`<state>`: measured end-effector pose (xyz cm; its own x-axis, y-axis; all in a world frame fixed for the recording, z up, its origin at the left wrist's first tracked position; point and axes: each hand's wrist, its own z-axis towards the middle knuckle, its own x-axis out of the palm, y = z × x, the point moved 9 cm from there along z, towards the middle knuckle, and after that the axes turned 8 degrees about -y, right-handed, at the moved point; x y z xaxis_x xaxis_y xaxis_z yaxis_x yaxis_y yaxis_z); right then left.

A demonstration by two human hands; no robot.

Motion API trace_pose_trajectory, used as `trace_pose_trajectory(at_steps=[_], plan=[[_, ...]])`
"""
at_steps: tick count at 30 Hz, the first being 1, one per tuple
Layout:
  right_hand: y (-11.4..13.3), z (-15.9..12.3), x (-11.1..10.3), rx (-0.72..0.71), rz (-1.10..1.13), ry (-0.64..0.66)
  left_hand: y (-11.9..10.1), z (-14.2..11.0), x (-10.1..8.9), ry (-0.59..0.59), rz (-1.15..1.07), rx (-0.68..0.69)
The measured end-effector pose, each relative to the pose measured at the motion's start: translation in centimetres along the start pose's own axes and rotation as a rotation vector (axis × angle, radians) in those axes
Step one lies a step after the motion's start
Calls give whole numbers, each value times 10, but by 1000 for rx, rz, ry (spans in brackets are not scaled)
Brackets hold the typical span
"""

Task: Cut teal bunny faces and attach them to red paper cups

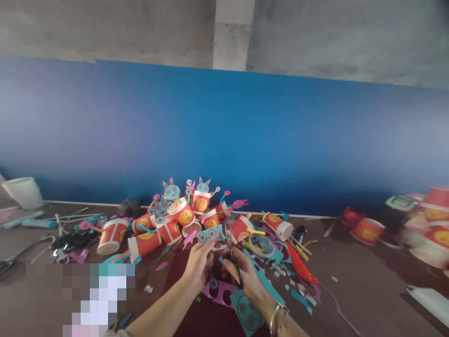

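Observation:
My left hand (201,263) pinches a strip of blue paper (210,233) with dark red hearts and outlines drawn on it. Beside it, my right hand (242,273) is closed round the dark handles of a pair of scissors (230,250), whose blades point up and away, close to the strip's right end. Below my hands lie a purple paper sheet with cut-out holes (221,294) and a blue paper piece with a face drawn on it (248,312). Just beyond is a heap of red paper cups (182,213) decorated with paper rabbit faces (171,191).
A roll of clear tape (261,246) sits right of my hands among blue paper scraps and a red pointed object (302,267). More red cups (367,231) stand at right. Another pair of scissors (21,255) and a white cup (24,193) are at left. A blue partition (224,135) closes the back.

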<state>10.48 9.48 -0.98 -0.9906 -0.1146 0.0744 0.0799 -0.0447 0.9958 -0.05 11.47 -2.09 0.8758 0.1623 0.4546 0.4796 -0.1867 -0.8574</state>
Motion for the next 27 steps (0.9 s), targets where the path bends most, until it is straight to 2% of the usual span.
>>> trace_pose_trajectory(at_steps=[5,18,27], plan=[[6,-5,10,-36,-10,48,10,-11,2,-76,-77,-101],[9,-6,8,-66,-18,31,17,-19,6,-114,-91,-143],[9,-4,6,-104,-33,6,7,-27,10,-126,-170,-144]])
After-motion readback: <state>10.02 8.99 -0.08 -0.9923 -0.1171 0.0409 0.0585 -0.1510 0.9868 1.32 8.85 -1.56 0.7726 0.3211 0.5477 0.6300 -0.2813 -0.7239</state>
